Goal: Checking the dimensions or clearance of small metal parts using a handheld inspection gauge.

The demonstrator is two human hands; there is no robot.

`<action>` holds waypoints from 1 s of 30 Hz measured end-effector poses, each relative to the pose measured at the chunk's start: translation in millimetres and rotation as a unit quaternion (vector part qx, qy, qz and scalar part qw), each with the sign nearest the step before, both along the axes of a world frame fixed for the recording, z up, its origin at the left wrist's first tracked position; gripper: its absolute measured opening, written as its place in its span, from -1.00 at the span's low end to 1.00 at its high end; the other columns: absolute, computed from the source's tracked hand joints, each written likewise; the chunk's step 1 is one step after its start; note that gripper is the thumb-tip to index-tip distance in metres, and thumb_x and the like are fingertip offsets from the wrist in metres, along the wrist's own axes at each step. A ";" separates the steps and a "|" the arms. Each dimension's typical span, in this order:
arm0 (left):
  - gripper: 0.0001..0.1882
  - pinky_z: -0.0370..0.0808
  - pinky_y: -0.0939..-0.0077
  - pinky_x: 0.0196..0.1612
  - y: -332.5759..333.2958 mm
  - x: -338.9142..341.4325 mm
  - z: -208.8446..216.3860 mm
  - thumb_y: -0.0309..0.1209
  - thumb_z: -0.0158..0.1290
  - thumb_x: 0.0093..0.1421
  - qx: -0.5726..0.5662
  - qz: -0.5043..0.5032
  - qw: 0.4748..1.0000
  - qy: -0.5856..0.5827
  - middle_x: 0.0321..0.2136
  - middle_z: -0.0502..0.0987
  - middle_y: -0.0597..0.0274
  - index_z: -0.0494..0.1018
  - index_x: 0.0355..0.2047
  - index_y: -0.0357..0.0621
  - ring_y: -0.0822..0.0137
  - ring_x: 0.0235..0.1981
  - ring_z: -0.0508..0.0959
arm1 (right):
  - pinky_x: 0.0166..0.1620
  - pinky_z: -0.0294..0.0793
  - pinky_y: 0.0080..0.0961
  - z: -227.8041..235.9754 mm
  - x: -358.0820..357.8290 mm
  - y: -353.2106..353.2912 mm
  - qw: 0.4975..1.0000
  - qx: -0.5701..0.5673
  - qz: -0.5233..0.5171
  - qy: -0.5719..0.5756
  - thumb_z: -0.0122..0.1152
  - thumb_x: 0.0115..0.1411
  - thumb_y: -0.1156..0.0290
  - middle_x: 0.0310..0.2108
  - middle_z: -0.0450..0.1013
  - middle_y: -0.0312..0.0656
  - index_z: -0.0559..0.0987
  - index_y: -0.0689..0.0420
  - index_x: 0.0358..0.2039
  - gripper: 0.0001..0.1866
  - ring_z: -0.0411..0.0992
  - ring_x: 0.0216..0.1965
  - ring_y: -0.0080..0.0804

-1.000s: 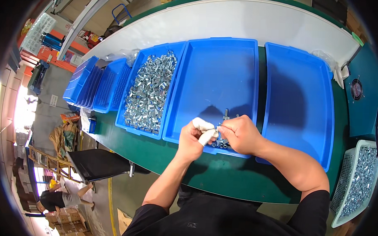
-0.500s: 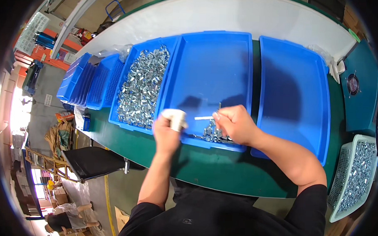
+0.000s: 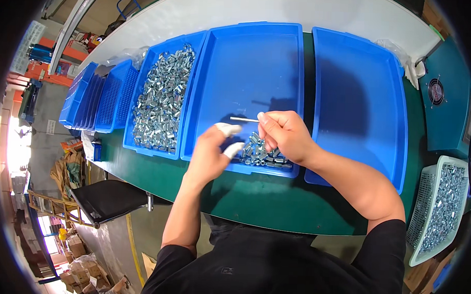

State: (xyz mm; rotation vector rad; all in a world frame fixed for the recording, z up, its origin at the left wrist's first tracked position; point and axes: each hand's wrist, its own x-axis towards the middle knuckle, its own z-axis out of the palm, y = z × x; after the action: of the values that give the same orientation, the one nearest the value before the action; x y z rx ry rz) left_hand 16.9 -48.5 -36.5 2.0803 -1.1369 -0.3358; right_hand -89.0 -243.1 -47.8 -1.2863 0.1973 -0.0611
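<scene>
My right hand point(image 3: 287, 134) pinches one end of a thin metal rod point(image 3: 244, 119) between thumb and fingers. The rod points left over the middle blue tray point(image 3: 254, 49). Just left of it, my left hand point(image 3: 210, 152) is open, with white coverings on the thumb and fingertips. A gap shows between thumb and fingers, and nothing is visible in it. Beneath my hands, a small heap of shiny hollow metal pieces point(image 3: 258, 154) lies in the tray's near right corner, partly hidden by the right hand.
A narrower blue tray point(image 3: 202, 39) full of similar metal pieces point(image 3: 164, 95) stands left. Blue perforated baskets point(image 3: 112, 98) are farther left. Another blue tray point(image 3: 358, 125) lies right. A pale green basket of metal parts point(image 3: 425, 216) and a green machine with a fan point(image 3: 447, 97) stand far right.
My left hand has gone from closed to open beside the rod. My right hand has moved slightly up and left in view, still pinching the rod. The whole view has shifted a little.
</scene>
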 end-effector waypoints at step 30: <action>-0.84 0.52 0.39 -0.29 -12.6 -1.5 -19.9 -0.56 0.22 0.14 0.028 0.067 0.996 0.044 -0.37 0.59 0.06 0.50 -0.27 -0.32 0.23 -0.41 0.58 | -0.54 0.31 -0.56 1.5 1.7 2.9 0.998 -0.062 -0.003 -0.009 0.03 0.42 0.24 -0.74 0.33 -0.33 0.46 0.22 -0.61 -0.54 0.33 -0.67 -0.63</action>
State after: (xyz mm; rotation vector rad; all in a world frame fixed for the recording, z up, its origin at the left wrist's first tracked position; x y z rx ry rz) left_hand 15.4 -61.1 -56.4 2.1561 -0.9409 -0.3958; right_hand -87.3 -240.2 -46.3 -1.4080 0.1834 -0.0911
